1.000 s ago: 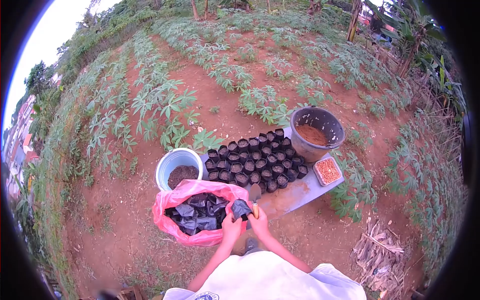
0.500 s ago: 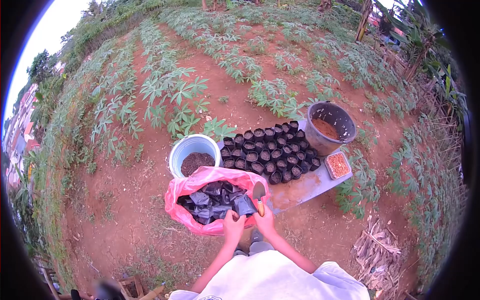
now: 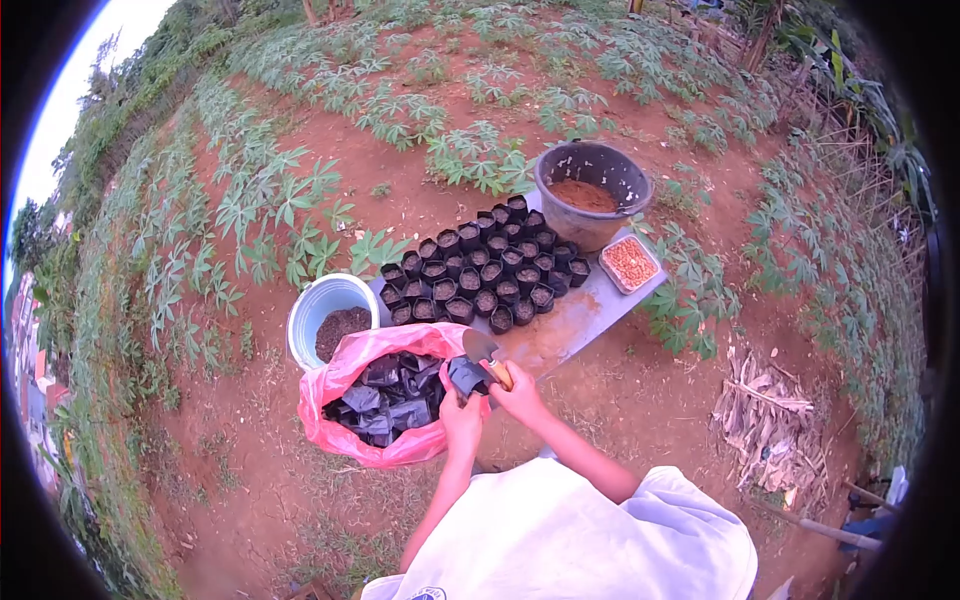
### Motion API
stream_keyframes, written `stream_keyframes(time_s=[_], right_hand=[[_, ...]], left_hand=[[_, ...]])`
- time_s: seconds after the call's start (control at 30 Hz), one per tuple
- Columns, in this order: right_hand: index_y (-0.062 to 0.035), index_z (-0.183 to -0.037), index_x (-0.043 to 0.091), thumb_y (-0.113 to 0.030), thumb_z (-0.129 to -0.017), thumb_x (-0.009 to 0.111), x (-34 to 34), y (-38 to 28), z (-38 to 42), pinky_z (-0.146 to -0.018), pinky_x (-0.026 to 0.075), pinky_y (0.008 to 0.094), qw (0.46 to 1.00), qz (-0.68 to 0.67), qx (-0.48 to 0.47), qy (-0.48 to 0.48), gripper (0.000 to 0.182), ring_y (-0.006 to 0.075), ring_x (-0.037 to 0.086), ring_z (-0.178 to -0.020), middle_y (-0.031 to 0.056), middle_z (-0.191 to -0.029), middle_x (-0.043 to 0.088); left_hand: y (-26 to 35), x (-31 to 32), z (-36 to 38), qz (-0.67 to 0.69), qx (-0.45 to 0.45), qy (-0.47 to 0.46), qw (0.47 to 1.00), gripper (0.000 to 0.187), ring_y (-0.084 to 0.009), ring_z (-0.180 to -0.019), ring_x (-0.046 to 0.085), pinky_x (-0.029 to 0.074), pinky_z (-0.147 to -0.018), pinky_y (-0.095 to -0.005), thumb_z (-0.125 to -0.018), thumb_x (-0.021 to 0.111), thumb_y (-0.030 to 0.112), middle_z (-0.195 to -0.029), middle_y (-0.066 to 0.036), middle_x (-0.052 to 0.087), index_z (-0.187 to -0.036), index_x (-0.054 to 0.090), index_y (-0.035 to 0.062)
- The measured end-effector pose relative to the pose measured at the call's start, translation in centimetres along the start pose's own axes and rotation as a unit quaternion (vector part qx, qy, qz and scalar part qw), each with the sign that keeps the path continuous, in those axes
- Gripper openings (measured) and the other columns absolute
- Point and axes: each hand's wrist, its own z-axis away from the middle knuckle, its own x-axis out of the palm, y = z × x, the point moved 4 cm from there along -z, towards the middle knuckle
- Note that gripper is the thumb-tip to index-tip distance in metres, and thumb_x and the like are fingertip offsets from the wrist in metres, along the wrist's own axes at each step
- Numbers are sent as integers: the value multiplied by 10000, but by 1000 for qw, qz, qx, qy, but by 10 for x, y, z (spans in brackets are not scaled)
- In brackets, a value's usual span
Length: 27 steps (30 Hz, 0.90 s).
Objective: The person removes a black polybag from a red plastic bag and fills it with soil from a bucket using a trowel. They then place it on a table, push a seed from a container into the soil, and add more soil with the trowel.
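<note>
My left hand (image 3: 461, 417) is closed on a black plastic seedling bag (image 3: 467, 376), held up at the right rim of the pink plastic bag (image 3: 328, 436). Inside that pink bag lies a heap of folded black seedling bags (image 3: 385, 400). In my right hand (image 3: 520, 396) is a small trowel (image 3: 480, 346), its wooden handle gripped and its dark blade pointing up and away. The right fingers are right beside the held seedling bag. Just beyond, filled black seedling bags (image 3: 466, 281) stand in packed rows on a pale board (image 3: 590, 325).
A light blue bucket (image 3: 296, 330) with dark soil stands behind the pink bag. At the board's far end are a dark bucket (image 3: 575, 222) of reddish soil and a tray of orange-coloured seeds (image 3: 629, 263). Leafy plants (image 3: 480, 158) grow beyond; dry leaves (image 3: 765, 415) lie at right.
My left hand has lifted a black seedling bag from the pink bag's opening. The trowel now tilts over beside it. The view has swung right, shifting the scene leftward.
</note>
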Motion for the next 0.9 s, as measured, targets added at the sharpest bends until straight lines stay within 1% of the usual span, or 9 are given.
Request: stream_keyframes(time_s=[0.03,0.07,0.17,0.3,0.4,0.47,0.57,0.73,0.9], right_hand=[[-8,-873,516,-170,-773,674,-11,2,-6,-598,438,352,1000,11,-23,6,248,151,482,-649,104,-686,476],[-8,-873,516,-170,-773,674,-22,6,-12,-598,438,352,1000,10,-22,10,248,151,482,-649,104,-686,476],[-20,-850,510,-186,-758,716,-60,23,-29,-592,428,336,1000,-18,-16,20,281,143,478,-656,64,-697,500],[-22,-867,487,-214,-751,738,-122,31,-48,-622,444,375,996,-72,51,-2,337,178,533,-680,100,-694,491],[-22,-877,488,-200,-726,758,-167,44,-61,-637,450,376,999,-1,41,-2,358,214,537,-677,110,-703,498],[-18,-881,491,-185,-725,742,-192,43,-66,-646,458,394,998,30,-49,26,339,288,554,-683,134,-744,529],[-12,-879,493,-166,-730,720,-221,48,-69,-662,463,428,993,41,-102,39,312,361,573,-731,166,-804,563],[-7,-877,504,-126,-760,694,-250,67,-72,-678,468,446,999,9,-31,-2,252,388,601,-779,183,-813,570],[7,-810,531,-58,-765,685,-256,71,-74,-625,462,405,998,9,-54,-24,174,321,599,-694,169,-761,575]], left_hand=[[-8,9,-6,-8,32,13,999,40,-60,-561,494,390,-509,-270,-839,639,35,-630,-1,556,-819,607,23],[-12,18,-9,-10,32,10,999,40,-60,-561,494,390,-509,-270,-839,639,35,-630,-1,556,-819,607,23],[-17,54,-17,-49,20,22,998,231,-82,-560,460,376,-511,-284,-796,661,21,-606,-2,499,-685,460,44],[-7,116,-12,-61,56,20,996,213,-92,-561,431,367,-517,-292,-782,663,27,-602,-7,475,-690,471,32],[13,165,1,-158,100,28,982,193,-72,-551,439,367,-505,-273,-803,639,31,-584,8,486,-713,469,41],[22,195,10,-203,107,24,973,237,-143,-544,490,426,-545,-346,-763,684,68,-582,-88,519,-707,465,-3],[28,234,22,-238,103,18,966,221,-177,-543,522,446,-554,-356,-766,686,57,-591,-110,537,-731,475,0],[30,267,42,-193,114,80,971,202,-198,-618,555,466,-602,-351,-758,697,22,-719,-111,543,-792,498,13],[46,271,50,-293,268,91,913,217,-237,-695,565,472,-649,-351,-708,710,-58,-786,-100,521,-831,545,11]])
